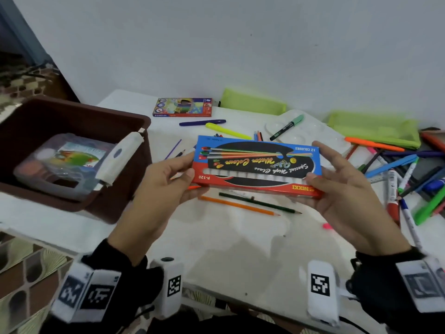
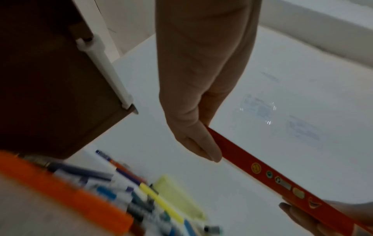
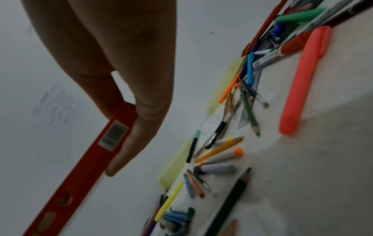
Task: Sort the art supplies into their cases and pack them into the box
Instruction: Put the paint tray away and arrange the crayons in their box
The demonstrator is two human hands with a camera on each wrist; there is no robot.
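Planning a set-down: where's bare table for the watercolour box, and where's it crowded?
Bare: near table edge, below the orange pencil and green pencil, between both wrists. Crowded: pen pile at right, markers ahead. Brown bin blocks left.

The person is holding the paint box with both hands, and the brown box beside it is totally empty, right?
Not quite. Both hands, left hand and right hand, do hold the paint box, but the brown box is not empty. The head view shows a clear plastic case already lying inside it.
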